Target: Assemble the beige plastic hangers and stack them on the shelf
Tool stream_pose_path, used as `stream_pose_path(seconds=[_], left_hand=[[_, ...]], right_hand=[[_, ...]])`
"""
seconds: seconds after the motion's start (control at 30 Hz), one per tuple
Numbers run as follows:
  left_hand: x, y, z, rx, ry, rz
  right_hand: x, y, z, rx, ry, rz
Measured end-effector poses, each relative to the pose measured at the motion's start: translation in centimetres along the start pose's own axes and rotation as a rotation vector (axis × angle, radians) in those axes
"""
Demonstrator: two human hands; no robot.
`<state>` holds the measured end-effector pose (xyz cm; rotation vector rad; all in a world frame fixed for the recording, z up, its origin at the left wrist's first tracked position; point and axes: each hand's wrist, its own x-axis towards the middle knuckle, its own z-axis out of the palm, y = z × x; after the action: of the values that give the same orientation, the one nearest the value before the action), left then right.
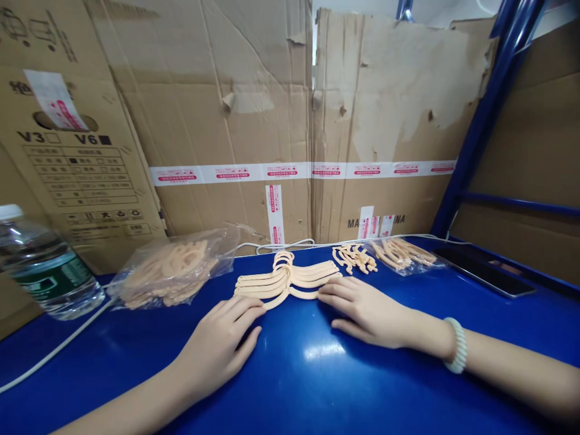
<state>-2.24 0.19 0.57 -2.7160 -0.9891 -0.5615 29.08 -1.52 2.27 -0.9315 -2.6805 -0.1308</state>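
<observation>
Several beige hangers [289, 279] lie overlapping in a row on the blue tabletop, their rounded hook ends toward the back and their arms spread left and right. My left hand [231, 332] rests at the left end of the nearest hanger, fingers stretched forward and thumb apart. Across from it, my right hand [362, 308] touches the right ends with extended fingers, its thumb held away. Neither hand visibly grasps anything, though the fingertips partly cover the hanger ends. Just behind my right hand is a loose pile of small curved beige pieces [354, 258].
A clear bag of beige parts [174, 272] lies left, beside a water bottle [48, 266]. At the right are another bag of beige pieces [403, 252] and a black phone [483, 272]. Cardboard boxes [235, 121] wall the back; a white cable [58, 347] crosses the left.
</observation>
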Motion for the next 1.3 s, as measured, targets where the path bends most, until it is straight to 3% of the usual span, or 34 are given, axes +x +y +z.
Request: stream_pose_path(seconds=[0.1,0.53,0.7,0.87,1.03,1.17,1.3], left_hand=[[-0.1,0.0,-0.1,0.004,0.009,-0.015],[0.5,-1.9,0.7,-0.011,-0.07,-0.078],[-0.1,-2.1,1.3,-0.046,0.008,-0.082],[-0.5,-2.2,1.6,-0.022,0.028,-0.046],[-0.2,-1.8,1.6,-0.021,0.054,-0.125],[-0.1,-1.7,1.5,-0.03,-0.016,-0.126],[0.0,-1.6,1.3,-0.063,-0.055,-0.098]], right_hand=[[0.3,-0.7,0.5,0.039,-0.01,0.036],[2.1,1.6,1.8,0.052,-0.024,0.089],[1.0,2.5,-0.2,-0.035,0.05,0.077],[-1.7,5.9,-2.5,-0.119,0.092,0.189],[-3.1,8.9,-0.6,-0.363,0.081,0.198],[-3.0,9.3,1.2,-0.479,0.082,0.116],[-3.0,9.1,1.5,-0.512,0.083,0.052]])
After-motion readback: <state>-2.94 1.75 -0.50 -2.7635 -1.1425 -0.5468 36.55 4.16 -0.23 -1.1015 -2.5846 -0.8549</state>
